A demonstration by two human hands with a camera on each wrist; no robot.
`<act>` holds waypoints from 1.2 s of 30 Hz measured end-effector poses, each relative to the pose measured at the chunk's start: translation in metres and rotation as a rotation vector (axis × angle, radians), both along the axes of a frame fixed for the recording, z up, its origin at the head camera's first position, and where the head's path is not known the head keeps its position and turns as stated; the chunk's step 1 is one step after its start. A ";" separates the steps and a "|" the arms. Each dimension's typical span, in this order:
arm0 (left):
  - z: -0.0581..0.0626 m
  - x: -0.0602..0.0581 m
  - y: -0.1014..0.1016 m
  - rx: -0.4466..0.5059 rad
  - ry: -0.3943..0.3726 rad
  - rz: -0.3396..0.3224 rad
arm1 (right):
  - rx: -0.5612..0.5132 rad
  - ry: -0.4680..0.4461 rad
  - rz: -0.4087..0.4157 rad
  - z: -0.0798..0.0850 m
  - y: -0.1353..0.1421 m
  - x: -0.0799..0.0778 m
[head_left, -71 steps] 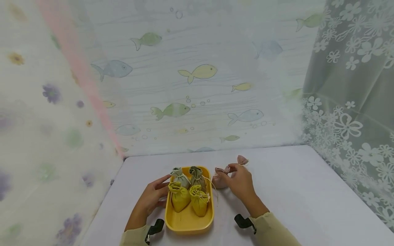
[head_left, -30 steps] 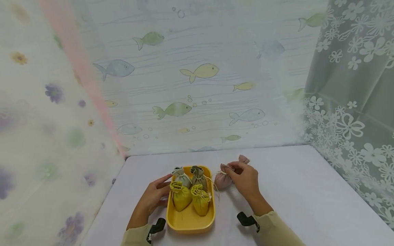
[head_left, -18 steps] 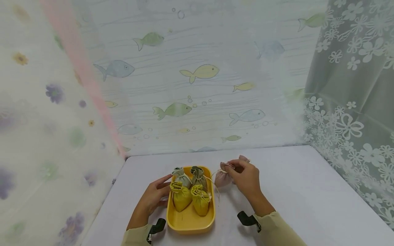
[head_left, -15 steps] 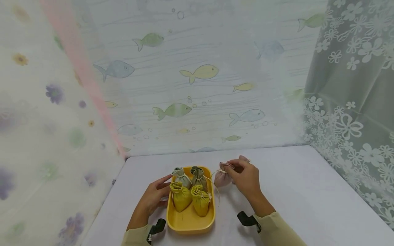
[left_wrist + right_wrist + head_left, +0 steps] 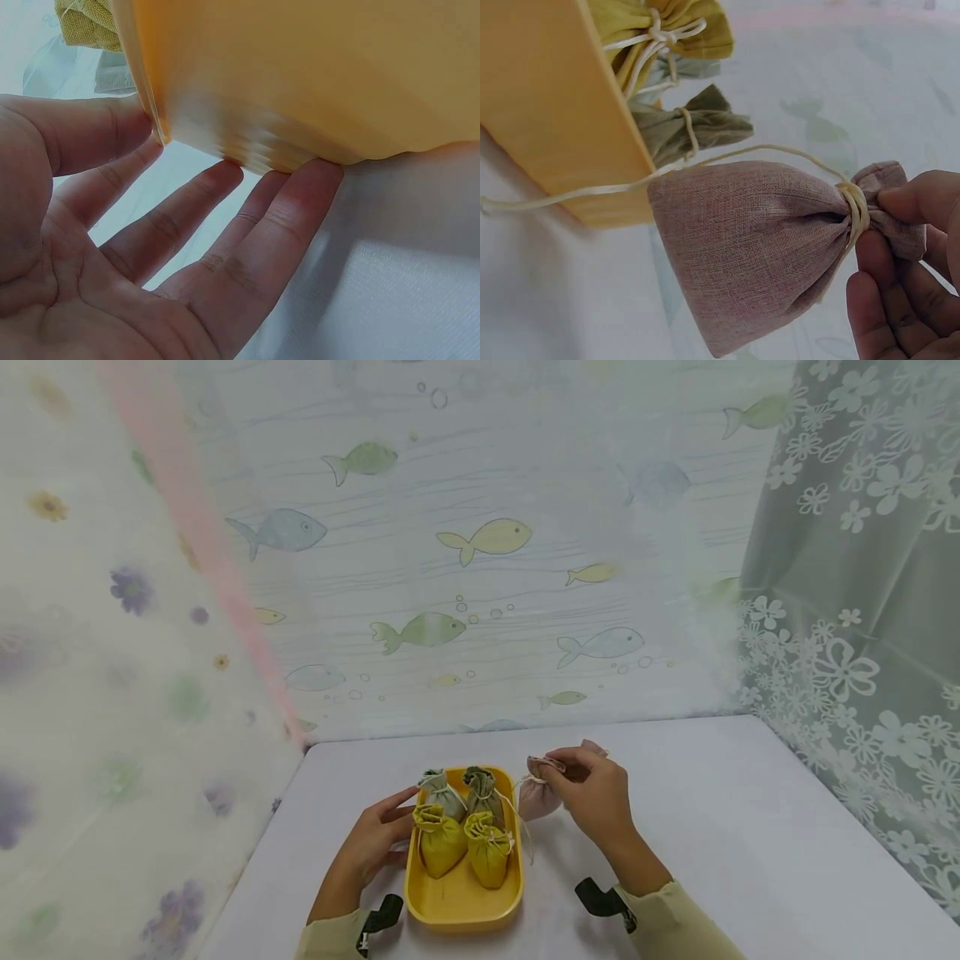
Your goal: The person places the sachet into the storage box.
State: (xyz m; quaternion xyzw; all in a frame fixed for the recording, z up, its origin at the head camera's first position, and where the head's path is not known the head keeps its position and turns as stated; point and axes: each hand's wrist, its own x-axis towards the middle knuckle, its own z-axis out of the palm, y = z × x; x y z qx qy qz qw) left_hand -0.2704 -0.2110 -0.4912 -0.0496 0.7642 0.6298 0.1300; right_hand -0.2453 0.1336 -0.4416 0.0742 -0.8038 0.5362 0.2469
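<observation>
My right hand (image 5: 600,793) pinches the gathered neck of a dusty-pink drawstring pouch (image 5: 757,240) between thumb and fingers. Held close beside the right wall of a yellow tray (image 5: 461,906), the pouch trails a pale cord. My left hand (image 5: 367,852) is at the tray's left side; in the left wrist view its extended fingertips touch the tray wall and the thumb meets the rim. Inside the tray sit two yellow pouches (image 5: 441,845), a pale green pouch (image 5: 444,799) and an olive pouch (image 5: 483,797), all tied at the neck.
Another pink pouch (image 5: 595,747) peeks out behind my right hand, mostly hidden. A white cloth covers the table (image 5: 712,827). Fish-printed fabric (image 5: 480,635) hangs at the back, with a flowered sheet (image 5: 150,693) on the left and a lace-patterned curtain (image 5: 847,635) on the right.
The right hand has raised the pink pouch slightly from where it stood and shifted it left toward the tray. The left hand and tray have kept their places.
</observation>
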 end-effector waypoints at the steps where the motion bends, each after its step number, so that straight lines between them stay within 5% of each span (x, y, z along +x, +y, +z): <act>1: 0.000 0.000 0.000 0.002 -0.001 0.000 | 0.002 0.007 0.001 0.001 0.000 0.001; 14: 0.000 0.000 -0.001 0.015 -0.007 0.007 | -0.009 0.056 0.089 0.016 -0.010 0.014; 36: 0.002 0.002 -0.001 0.034 0.000 -0.011 | 0.008 0.111 0.255 0.018 -0.040 0.036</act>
